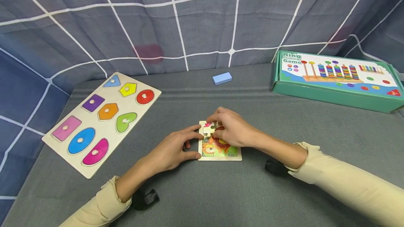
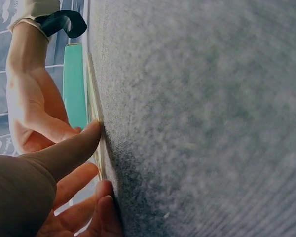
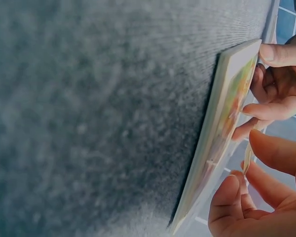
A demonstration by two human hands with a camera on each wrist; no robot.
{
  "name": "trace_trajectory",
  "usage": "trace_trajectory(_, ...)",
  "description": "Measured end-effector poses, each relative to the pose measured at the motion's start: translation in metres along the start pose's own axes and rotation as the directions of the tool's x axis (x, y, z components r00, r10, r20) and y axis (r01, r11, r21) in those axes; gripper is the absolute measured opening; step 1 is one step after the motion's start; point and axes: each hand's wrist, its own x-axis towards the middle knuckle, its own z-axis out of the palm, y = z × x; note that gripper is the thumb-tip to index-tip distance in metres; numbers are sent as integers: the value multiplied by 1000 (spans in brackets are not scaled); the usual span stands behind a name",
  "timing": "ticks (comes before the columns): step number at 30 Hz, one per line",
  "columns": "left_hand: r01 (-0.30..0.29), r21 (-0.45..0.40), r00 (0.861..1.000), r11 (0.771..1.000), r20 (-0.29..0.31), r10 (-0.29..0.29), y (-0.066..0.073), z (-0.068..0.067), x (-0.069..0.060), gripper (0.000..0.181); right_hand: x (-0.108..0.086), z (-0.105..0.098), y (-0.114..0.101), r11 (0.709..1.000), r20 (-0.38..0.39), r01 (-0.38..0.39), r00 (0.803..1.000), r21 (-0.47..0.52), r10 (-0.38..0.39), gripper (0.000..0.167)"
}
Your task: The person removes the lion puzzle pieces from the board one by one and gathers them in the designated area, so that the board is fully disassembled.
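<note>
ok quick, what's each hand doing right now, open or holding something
Left hand: open, touching the left edge of the puzzle board.
Right hand: closed, pinching a puzzle piece.

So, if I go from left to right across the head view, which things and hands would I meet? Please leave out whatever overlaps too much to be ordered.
Knobbed shape board → left hand → jigsaw puzzle → green game box.
</note>
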Motion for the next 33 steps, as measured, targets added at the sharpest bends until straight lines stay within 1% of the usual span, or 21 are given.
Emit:
trace_trajectory(7,1,4,1000,1000,-7,-1,0,0,0,46,-9,-5,3,998,-6,24,1000,58,-24,34)
trace_trajectory(14,2,33,1000,999,-14,-1,1,0,0,47,-19,-8,12,997,-36,23,999,74,-20,33)
trace_trajectory(20,6,41,1000,999,-14,-5,1,-1,1,49,-33,-15,22,996,-61,26,998,91,-20,32)
trace_trajectory(29,9,48,1000,999,-11,-9,2,-1,2,49,-52,-32,40,999,-113,-34,993,38,38,35)
trace_trajectory(33,15,37,1000,999,-13,-15,2,-1,2,49,-58,-38,49,999,-126,-45,991,27,48,34)
